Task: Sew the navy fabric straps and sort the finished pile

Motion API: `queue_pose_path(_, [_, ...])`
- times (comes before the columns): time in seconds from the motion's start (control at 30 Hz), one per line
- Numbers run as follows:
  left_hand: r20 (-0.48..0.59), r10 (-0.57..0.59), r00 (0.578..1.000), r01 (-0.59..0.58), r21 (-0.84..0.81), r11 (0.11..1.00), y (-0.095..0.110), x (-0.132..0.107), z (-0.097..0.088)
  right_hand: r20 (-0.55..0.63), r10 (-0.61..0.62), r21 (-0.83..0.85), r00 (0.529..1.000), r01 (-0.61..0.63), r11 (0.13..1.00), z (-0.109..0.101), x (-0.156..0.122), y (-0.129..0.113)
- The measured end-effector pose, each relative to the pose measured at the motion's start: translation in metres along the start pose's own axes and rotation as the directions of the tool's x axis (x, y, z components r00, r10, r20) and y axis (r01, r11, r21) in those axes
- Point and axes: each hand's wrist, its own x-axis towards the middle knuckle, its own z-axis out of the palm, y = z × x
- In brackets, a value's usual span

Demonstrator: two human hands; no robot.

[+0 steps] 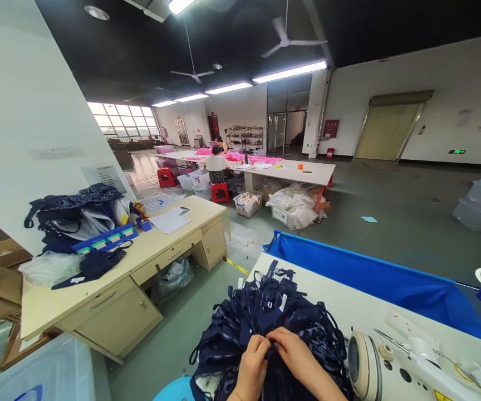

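A big heap of dark navy strappy garments (224, 328) lies on the white sewing table (328, 278) in front of me. My left hand (254, 359) and my right hand (289, 351) meet over the middle of the heap, fingertips pinched close together on dark navy fabric. Which strap or edge they hold is hidden by the fingers. Small white labels show among the straps. To the right of the heap stands a sewing machine (394, 367), its round handwheel facing the garments.
A blue cloth trough (361, 267) runs along the table's far edge. At left, a cream desk (148, 245) carries dark garments and papers. A clear plastic bin (48, 373) is at lower left. Farther off, a person (217, 164) sits at a long table with pink fabric.
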Motion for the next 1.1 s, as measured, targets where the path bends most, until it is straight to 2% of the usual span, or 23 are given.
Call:
queue_pose_path(0.1, [-0.038, 0.018, 0.999, -0.015, 0.066, 0.998, -0.001, 0.000, -0.004, 0.032, -0.020, 0.010, 0.999, 0.019, 1.000, 0.008, 0.003, 0.006])
queue_pose_path(0.2, [-0.063, -0.011, 0.998, 0.020, 0.136, 0.990, 0.002, 0.002, -0.009, 0.026, -0.001, -0.008, 1.000, 0.002, 1.000, 0.009, 0.001, 0.010])
queue_pose_path(0.4, [0.040, -0.062, 0.997, 0.049, 0.257, 0.965, 0.014, 0.007, -0.027, -0.034, 0.037, -0.120, 0.999, -0.041, 0.992, 0.020, -0.003, 0.008])
queue_pose_path(0.53, [0.095, -0.117, 0.989, 0.080, 0.326, 0.942, 0.019, 0.001, -0.044, -0.107, 0.069, -0.225, 0.992, -0.092, 0.970, 0.032, -0.003, 0.010])
queue_pose_path(0.73, [0.126, -0.243, 0.962, 0.179, 0.381, 0.907, 0.001, -0.024, -0.072, -0.146, 0.113, -0.255, 0.983, -0.148, 0.956, 0.039, 0.000, 0.024])
queue_pose_path(0.83, [0.151, -0.282, 0.947, 0.206, 0.385, 0.899, -0.005, -0.030, -0.072, -0.143, 0.105, -0.232, 0.984, -0.137, 0.963, 0.040, -0.002, 0.021])
queue_pose_path(0.93, [0.206, -0.255, 0.945, 0.164, 0.378, 0.911, -0.002, -0.025, -0.064, -0.132, 0.051, -0.153, 0.990, -0.071, 0.986, 0.033, -0.011, 0.016])
queue_pose_path(1.0, [0.290, -0.204, 0.935, 0.093, 0.356, 0.930, 0.005, -0.015, -0.056, -0.141, 0.015, -0.080, 0.990, -0.027, 0.996, 0.024, -0.023, 0.013])
queue_pose_path(1.1, [0.419, -0.198, 0.886, 0.044, 0.349, 0.936, 0.018, 0.005, -0.040, -0.164, 0.025, 0.019, 0.986, -0.022, 1.000, 0.008, -0.054, 0.014])
